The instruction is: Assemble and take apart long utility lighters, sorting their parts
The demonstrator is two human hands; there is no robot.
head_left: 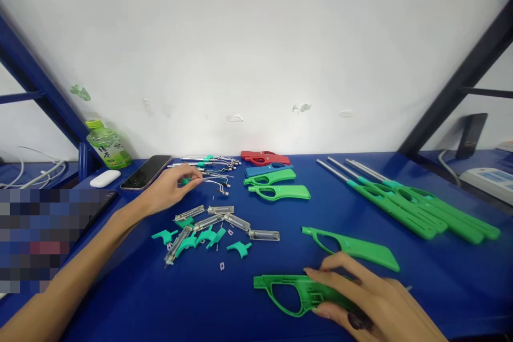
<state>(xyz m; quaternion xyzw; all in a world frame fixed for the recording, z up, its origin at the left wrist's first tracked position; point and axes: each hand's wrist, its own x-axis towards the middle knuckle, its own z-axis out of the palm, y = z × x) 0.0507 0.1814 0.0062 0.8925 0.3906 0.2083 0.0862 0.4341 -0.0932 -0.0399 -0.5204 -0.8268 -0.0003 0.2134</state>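
My left hand (175,188) reaches across the blue table (132,294) and pinches a small green-tipped wired part (186,181) at the near edge of a bundle of wired metal rods (212,168). My right hand (360,296) lies near the front edge, fingers curled over the rear of a green lighter handle half (286,294) that lies open side up. A second green handle half (352,248) lies just behind it, untouched.
Several clear tubes and teal triggers (208,230) lie scattered in the middle. Behind them are red, blue and green handle shells (272,176). Assembled green long lighters (409,203) lie at right. A phone (146,172), white case (105,178) and green bottle (107,145) stand at back left.
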